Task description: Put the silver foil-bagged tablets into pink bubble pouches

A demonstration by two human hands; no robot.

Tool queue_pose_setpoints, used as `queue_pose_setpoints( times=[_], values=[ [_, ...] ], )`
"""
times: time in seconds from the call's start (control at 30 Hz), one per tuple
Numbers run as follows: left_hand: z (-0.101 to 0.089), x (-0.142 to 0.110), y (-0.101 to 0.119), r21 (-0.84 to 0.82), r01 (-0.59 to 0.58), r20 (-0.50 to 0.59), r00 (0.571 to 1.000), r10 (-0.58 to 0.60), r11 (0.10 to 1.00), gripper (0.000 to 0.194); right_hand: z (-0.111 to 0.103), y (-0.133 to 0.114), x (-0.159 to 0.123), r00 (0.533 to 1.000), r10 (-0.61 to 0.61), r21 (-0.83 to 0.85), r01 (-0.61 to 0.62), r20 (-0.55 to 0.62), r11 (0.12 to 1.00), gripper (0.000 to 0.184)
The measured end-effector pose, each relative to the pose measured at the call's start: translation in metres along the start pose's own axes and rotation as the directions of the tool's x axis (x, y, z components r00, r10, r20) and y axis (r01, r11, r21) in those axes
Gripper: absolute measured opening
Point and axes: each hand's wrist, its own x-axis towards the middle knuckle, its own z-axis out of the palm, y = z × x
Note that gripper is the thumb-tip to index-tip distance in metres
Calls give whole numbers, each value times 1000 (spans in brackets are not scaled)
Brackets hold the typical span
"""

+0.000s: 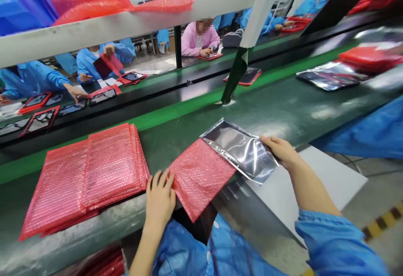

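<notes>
Pink bubble-wrap pouches [91, 179] lie stacked left of the pink bubble-wrap bag [199, 175], flat on the green conveyor table [283, 108]. The left hand [159, 198] presses flat, fingers spread, on that bag's near-left edge. A glossy silver antistatic bag [241, 148] sticks out of the pink bag's upper right end, crinkled and reflective. The right hand [281, 150] pinches its far right edge. Beyond the pink bag, a white frame post [248, 36] stands on the table.
</notes>
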Motion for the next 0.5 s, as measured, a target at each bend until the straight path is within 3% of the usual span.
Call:
queue_pose_setpoints(
  times=[0.07, 0.13, 0.23, 0.3, 0.4, 0.5],
  values=[
    [-5, 14, -9, 56, 56, 23, 998, -57, 997, 50, -6, 9, -7, 994, 104, 103, -105, 19, 989, 43],
    [-11, 33, -5, 101, 98, 38, 994, -102, 990, 50, -10, 14, -17, 984, 174, 201, -167, -19, 965, 39],
    [-21, 60, 26, 150, 109, 36, 993, -115, 983, 51, -14, 19, -34, 965, 250, 340, -208, -83, 917, 38],
    [-22, 72, 51, 161, 80, 100, 990, -97, 984, 45, -15, 23, -46, 951, 288, 420, -216, -114, 881, 39],
    [-9, 87, 67, 176, 68, 227, 968, -108, 982, 52, -17, 30, -65, 928, 353, 562, -229, -121, 795, 34],
    [12, 109, 53, 221, 75, 262, 956, -133, 973, 64, -16, 37, -88, 908, 411, 708, -236, -84, 665, 24]
  ],
)
